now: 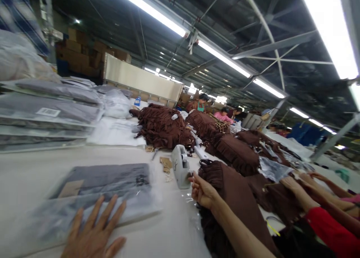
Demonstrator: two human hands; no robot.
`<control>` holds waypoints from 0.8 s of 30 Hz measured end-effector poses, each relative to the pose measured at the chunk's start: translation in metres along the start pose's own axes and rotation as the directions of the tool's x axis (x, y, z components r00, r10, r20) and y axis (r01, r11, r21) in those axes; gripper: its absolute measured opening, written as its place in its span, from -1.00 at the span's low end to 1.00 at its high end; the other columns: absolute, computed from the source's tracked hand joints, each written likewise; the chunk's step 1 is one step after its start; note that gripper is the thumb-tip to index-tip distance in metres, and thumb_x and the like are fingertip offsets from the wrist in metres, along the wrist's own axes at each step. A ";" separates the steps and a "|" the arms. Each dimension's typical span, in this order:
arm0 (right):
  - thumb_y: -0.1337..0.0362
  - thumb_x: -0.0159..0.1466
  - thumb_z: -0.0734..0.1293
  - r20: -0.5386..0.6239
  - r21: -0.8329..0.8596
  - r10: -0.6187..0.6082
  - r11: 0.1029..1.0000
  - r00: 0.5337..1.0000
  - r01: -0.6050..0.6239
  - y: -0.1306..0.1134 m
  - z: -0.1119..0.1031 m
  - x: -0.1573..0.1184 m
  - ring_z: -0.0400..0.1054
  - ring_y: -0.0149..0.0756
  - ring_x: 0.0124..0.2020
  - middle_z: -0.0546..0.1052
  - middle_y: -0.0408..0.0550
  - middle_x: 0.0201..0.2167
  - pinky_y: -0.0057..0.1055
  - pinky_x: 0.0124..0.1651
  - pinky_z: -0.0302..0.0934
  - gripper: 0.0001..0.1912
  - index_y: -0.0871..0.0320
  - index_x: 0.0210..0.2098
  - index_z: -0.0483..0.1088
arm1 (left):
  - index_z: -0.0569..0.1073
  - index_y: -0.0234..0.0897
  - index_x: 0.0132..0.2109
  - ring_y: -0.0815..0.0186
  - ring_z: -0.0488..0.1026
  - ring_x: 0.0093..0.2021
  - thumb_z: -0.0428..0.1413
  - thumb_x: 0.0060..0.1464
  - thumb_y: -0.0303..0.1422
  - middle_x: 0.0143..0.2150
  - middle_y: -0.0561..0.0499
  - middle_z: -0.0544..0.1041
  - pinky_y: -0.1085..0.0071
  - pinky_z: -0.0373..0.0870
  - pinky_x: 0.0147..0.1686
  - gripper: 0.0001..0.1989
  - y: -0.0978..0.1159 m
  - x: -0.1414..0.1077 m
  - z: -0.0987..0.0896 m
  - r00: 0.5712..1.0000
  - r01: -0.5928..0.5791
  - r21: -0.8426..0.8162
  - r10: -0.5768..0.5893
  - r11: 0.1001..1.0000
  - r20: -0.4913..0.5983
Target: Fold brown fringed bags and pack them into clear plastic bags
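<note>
My left hand [94, 228] lies spread and flat on a clear plastic bag [153, 198] on the table. Inside the bag is a folded grey garment [112, 173] with a brown tag [71, 188]. At the front end of a grey tape dispenser [178, 164], my right hand [204, 190] has its thumb and fingers pinched together, apparently on the end of the tape; the clear strip itself is hard to see. A brown fringed piece [236, 198] lies beneath and beside my right forearm.
Bagged grey garments [47, 104] are stacked at the left. Piles of brown fringed goods [165, 125] run along the table. At right, co-workers' hands [295, 186] handle brown pieces; one wears a red sleeve [332, 228]. A cardboard scrap [165, 164] lies by the dispenser.
</note>
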State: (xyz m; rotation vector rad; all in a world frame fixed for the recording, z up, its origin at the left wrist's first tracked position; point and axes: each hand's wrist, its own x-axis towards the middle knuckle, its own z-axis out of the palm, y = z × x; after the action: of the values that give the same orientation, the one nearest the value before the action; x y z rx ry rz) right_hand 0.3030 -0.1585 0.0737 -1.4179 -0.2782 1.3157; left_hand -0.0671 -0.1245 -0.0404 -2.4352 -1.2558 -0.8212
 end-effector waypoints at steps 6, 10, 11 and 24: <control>0.14 0.18 0.45 -0.066 -0.022 -0.103 0.995 0.993 0.102 -0.002 0.006 0.010 0.00 -0.64 -0.83 0.21 -0.37 -0.80 -0.66 -0.72 -0.13 -0.71 0.24 -0.45 0.39 | 0.44 -0.01 0.17 -0.23 0.18 0.27 0.08 0.00 -0.23 0.25 -0.08 0.38 -0.32 -0.19 0.22 -0.47 0.005 0.007 -0.008 0.999 0.008 0.014 -0.009 1.000 0.038; 0.23 0.03 0.51 -0.111 -0.038 -0.231 0.973 0.967 0.229 -0.003 0.007 0.011 -0.04 -0.66 -0.83 0.22 -0.37 -0.80 -0.65 -0.74 -0.21 -0.74 0.23 -0.50 0.38 | 0.43 0.00 0.17 -0.22 0.20 0.26 0.08 0.01 -0.23 0.24 -0.08 0.39 -0.32 -0.17 0.21 -0.48 0.005 0.007 -0.012 0.999 0.001 0.012 -0.002 1.000 0.033; 0.25 -0.01 0.52 -0.118 -0.035 -0.256 0.967 0.959 0.254 -0.004 0.007 0.010 -0.04 -0.66 -0.82 0.22 -0.37 -0.80 -0.65 -0.74 -0.21 -0.73 0.23 -0.51 0.37 | 0.42 0.00 0.18 -0.22 0.19 0.26 0.07 0.03 -0.24 0.25 -0.07 0.38 -0.31 -0.17 0.22 -0.48 0.004 0.007 -0.013 0.999 -0.003 0.015 0.002 1.000 0.039; 0.19 -0.05 0.50 -0.153 0.078 -0.256 0.960 0.954 0.270 0.024 0.001 0.004 -0.13 -0.61 -0.79 0.05 -0.45 -0.76 -0.59 -0.74 -0.21 -0.61 0.07 -0.50 0.16 | 0.35 -0.01 0.24 -0.18 0.02 0.35 0.10 0.06 -0.24 0.32 -0.06 0.28 -0.28 -0.24 0.27 -0.45 0.007 0.003 -0.007 0.999 0.023 -0.017 -0.022 1.000 0.042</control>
State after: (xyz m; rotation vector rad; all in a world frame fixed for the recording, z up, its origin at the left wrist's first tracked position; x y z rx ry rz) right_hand 0.2920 -0.1632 0.0530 -1.3330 -0.2932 0.9928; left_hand -0.0622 -0.1302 -0.0327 -2.4679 -1.2988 -0.7947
